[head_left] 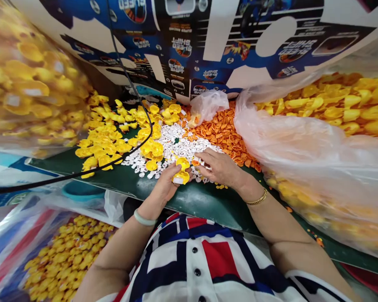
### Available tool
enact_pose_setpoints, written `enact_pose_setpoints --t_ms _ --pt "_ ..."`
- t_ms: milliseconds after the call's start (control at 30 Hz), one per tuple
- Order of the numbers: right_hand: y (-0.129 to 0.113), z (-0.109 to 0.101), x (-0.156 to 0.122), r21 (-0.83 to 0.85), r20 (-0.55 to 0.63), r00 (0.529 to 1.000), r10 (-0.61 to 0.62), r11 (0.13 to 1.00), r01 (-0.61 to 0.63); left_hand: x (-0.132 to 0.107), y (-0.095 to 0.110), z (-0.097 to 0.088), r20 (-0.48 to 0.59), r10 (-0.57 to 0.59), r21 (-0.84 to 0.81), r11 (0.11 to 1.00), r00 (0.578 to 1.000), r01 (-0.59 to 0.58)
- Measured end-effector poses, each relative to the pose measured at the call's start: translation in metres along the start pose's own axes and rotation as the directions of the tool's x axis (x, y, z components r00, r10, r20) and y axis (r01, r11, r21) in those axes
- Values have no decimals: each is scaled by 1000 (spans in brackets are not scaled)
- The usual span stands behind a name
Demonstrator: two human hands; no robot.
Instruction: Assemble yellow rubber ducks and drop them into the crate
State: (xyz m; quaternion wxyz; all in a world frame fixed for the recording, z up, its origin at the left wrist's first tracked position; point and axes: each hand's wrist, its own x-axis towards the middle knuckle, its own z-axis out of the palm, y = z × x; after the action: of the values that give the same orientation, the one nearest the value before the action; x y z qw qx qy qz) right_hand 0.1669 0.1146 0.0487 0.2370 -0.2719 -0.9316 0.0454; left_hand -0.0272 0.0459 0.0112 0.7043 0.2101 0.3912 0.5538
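Note:
Hollow yellow plastic duck shell [180,177] with two rounded lobes and a white patch is pinched in my left hand [167,182], just above the front of the table. Close to its right, my right hand [218,167] has its thumb and forefinger closed around a small orange beak piece [195,162]. Beneath and behind my hands spreads a heap of small white pieces with dark marks [173,140]. Orange beak pieces [225,130] are piled behind my right hand. More yellow duck shells [102,140] lie heaped to the left.
A black cable [126,63] hangs down and crosses the left of the dark green table [204,203]. Clear bags of yellow parts stand left [28,84] and right [302,147]. Printed cardboard [182,46] walls the back. Many yellow duck pieces [69,251] fill a lower-left bag.

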Motion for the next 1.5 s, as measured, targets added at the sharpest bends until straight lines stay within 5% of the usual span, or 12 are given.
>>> enact_pose_setpoints --t_ms 333,567,867,1133,1400,1500 --pt "-24 8 8 16 301 953 -42 999 39 -15 -2 -9 -55 66 160 985 996 -57" --pt "-22 35 -11 239 256 964 -69 971 6 -26 -7 -19 15 -91 121 989 996 89" --pt "-51 46 -31 390 120 992 42 917 -86 -49 -14 -21 -72 -74 127 989 995 82" --pt "-46 57 -36 411 0 995 -104 907 95 -56 -18 -27 44 -134 63 989 990 132" --pt "-32 59 7 595 222 960 -168 804 3 -61 -13 -47 61 -105 -96 989 993 110" --pt "-17 65 39 449 218 973 -81 893 -26 -61 -4 -52 1 5 -121 993 1000 -5"
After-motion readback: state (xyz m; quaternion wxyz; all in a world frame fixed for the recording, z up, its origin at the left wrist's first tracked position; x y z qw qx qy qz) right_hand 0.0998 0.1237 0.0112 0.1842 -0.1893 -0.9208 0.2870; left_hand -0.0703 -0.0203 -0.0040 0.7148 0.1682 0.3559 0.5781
